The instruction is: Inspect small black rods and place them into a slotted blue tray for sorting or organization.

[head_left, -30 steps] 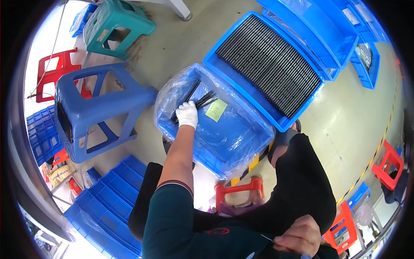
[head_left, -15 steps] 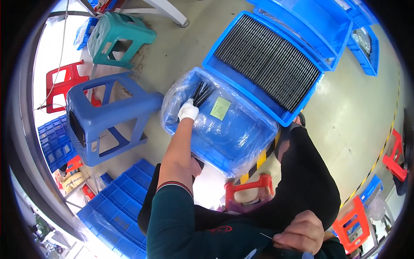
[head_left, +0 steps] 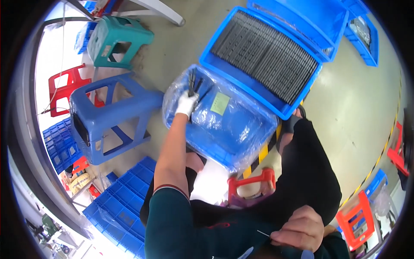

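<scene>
My left hand, in a white glove, is closed around several slim black rods at the left end of a blue bin. The rods fan out above the fingers, one leaning right. Clear plastic sheeting lines this bin and drapes over its rim; a pale green paper label lies on it. Low at the right, near my lap, my bare right hand is pinched on a thin metal pin, whose other end is hidden by the fingers.
Behind the lined bin, a blue crate holds rows of dark rods, with more blue crates beyond. Plastic stools stand at the left, blue and green. A red stool is between my legs. Blue crates lie lower left.
My left hand has shifted slightly left, and the rods in it have turned more upright and spread apart. My right hand keeps its pinch on the pin. The whole view has shifted slightly.
</scene>
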Demonstrator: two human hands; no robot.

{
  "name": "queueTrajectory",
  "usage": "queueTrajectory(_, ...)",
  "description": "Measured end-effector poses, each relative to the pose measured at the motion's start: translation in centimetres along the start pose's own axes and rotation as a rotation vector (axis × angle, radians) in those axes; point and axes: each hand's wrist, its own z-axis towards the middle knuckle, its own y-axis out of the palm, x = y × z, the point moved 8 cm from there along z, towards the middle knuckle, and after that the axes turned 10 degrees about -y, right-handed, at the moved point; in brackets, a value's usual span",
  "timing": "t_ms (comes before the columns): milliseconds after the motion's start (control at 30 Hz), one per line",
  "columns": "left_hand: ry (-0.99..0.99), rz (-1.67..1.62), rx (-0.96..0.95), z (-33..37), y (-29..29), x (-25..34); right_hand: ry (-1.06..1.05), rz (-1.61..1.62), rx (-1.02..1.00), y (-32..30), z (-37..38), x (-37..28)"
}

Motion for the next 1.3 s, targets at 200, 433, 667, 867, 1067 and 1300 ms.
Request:
queueTrajectory(200,-0.075,0.379,0.242,0.2,-4.6,-6.0,-0.053,0.077,0.05,0.4,-0.5,-0.3)
queueTrajectory(433,-0.213,0.58,0.365,-3.0,-0.5,-3.7,-0.059,0.026,0.21,-1.4,0.6,-0.6)
queueTrajectory(667,-0.126,0.929,0.395,-3.1,-0.7,0.3,-0.085,0.015,0.164,-0.6,1.0,-0.7)
queueTrajectory(867,-0.219,0.872,0.41,-0.3,-0.6,-1.1,-0.074,-0.019,0.161,-1.1,1.5,-0.1)
queueTrajectory(1067,-0.221,0.889,0.369,-1.3,-3.8,-1.2,-0.116,0.029,0.126,-1.5,1.4,-0.2)
queueTrajectory(1300,-0.073,0.991,0.473,0.8,0.8,-3.2,-0.069,-0.035,0.03,-0.4,-0.4,-0.4)
